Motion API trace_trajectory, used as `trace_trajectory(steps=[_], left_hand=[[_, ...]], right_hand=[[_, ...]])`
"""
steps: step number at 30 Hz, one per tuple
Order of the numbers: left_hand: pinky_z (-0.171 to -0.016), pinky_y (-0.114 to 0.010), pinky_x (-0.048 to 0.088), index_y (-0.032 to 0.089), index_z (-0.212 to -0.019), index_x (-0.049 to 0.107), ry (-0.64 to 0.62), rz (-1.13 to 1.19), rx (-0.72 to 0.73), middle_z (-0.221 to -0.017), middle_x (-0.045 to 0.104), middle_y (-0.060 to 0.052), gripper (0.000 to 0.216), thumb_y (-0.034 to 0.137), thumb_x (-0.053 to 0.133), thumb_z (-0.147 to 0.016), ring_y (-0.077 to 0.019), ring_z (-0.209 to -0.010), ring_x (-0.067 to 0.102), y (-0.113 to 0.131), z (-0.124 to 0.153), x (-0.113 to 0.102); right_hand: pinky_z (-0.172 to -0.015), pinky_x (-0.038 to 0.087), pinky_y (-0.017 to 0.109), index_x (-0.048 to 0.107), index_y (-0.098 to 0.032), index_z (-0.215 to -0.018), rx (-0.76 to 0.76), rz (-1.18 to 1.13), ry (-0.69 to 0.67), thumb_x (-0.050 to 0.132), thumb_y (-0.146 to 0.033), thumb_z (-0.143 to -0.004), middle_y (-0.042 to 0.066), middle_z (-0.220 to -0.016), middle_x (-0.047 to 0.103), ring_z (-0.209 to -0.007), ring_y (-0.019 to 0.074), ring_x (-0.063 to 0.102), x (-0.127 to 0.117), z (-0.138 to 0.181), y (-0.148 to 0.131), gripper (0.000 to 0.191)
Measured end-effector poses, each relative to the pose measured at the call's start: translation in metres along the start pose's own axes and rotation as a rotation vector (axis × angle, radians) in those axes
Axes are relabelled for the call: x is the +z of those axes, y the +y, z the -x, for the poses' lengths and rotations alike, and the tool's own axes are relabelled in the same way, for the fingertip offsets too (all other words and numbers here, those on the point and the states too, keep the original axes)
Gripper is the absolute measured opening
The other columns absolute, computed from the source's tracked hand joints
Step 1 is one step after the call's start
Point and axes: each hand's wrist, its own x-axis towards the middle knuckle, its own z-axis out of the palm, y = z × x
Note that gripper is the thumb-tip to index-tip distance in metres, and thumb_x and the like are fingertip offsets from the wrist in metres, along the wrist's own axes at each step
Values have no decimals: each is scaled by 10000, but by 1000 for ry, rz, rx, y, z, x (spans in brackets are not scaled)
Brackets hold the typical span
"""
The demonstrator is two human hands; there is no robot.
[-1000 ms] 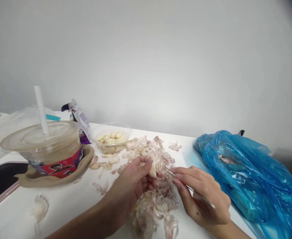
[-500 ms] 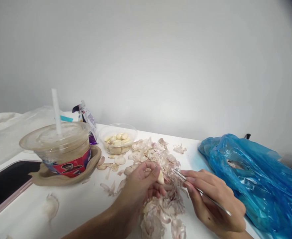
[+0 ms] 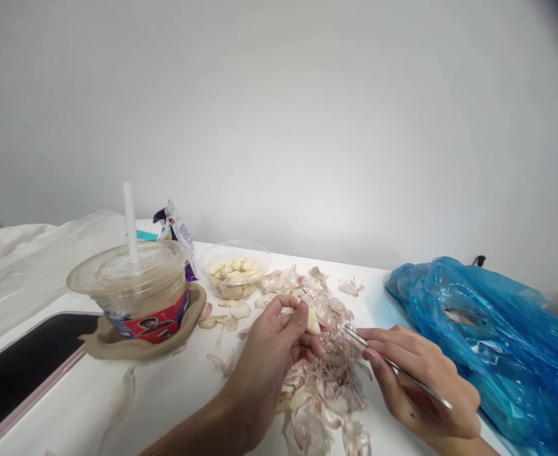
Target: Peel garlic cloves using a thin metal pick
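Between thumb and fingers, my left hand (image 3: 279,354) pinches a pale peeled garlic clove (image 3: 313,323). My right hand (image 3: 421,380) is closed around metal tweezers (image 3: 402,370), whose tips point left toward the clove and stay a short way from it. Under and around both hands lies a heap of papery garlic skins (image 3: 321,405). Behind the left hand, a clear plastic bowl (image 3: 235,269) contains several peeled cloves. A few loose pieces of garlic and skin (image 3: 239,309) lie in front of that bowl.
At left, a lidded plastic cup (image 3: 140,297) with a straw stands in a cardboard holder (image 3: 117,348). A phone (image 3: 26,367) lies beside it. Behind are a snack wrapper (image 3: 178,231) and clear plastic (image 3: 69,253). A blue plastic bag (image 3: 497,342) fills the right side.
The whole view has shifted slightly, so everything appears farther right and a little lower. Both hands keep their grips on the clove and the tweezers.
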Motion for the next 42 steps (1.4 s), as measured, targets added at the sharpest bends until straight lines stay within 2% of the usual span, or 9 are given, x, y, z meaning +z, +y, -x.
trace_trajectory(steps=[5, 9, 14, 21, 27, 33, 42], left_hand=[[-541, -214, 363, 208, -761, 395, -18, -24, 50, -611, 541, 44, 159, 322, 466, -845, -79, -514, 489, 1, 0, -1], [-511, -184, 329, 205, -743, 387, 28, -40, 22, -581, 543, 50, 169, 309, 476, -842, -59, -482, 448, 0, -2, -3], [-470, -174, 293, 208, -760, 403, 21, -46, 14, -512, 509, 70, 175, 340, 496, -827, -55, -441, 424, -7, -2, -3], [-507, -167, 340, 193, -790, 451, 9, -43, 12, -521, 494, 68, 158, 341, 483, -837, -56, -482, 455, -9, -2, -4], [-518, -170, 371, 181, -840, 443, 20, -43, -19, -612, 544, 41, 176, 352, 487, -834, -47, -491, 470, -13, -4, -5], [-532, -165, 382, 189, -814, 437, -34, -56, -14, -637, 552, 40, 175, 357, 479, -839, -44, -512, 495, -14, -1, -3], [-528, -174, 397, 183, -800, 435, -82, -76, 17, -728, 600, 9, 179, 353, 466, -846, -54, -533, 532, -14, 1, -1]], right_hand=[[-529, 527, 272, 596, -101, -888, -9, -42, -10, 595, 3, -702, 82, -707, 673, -671, 178, 663, 2, 7, 4, 213], [-543, 526, 287, 605, -85, -883, -7, -60, -2, 612, 21, -677, 95, -735, 670, -685, 184, 658, 3, 9, 6, 232], [-521, 524, 279, 613, -86, -904, 8, -59, 47, 622, 43, -657, 96, -744, 668, -674, 181, 654, 2, 9, 8, 278], [-495, 520, 278, 611, -104, -911, 12, -65, 73, 630, 33, -654, 89, -730, 664, -671, 190, 654, 2, 9, 8, 292], [-502, 519, 282, 608, -107, -918, 29, -78, 81, 625, 49, -649, 85, -747, 665, -677, 190, 654, 2, 10, 9, 312], [-494, 512, 282, 612, -116, -911, 17, -59, 124, 640, 43, -639, 73, -731, 661, -676, 193, 651, 2, 9, 12, 317], [-494, 507, 266, 599, -112, -944, 34, -115, 102, 564, 37, -684, 69, -731, 645, -706, 189, 644, 2, 11, 11, 301]])
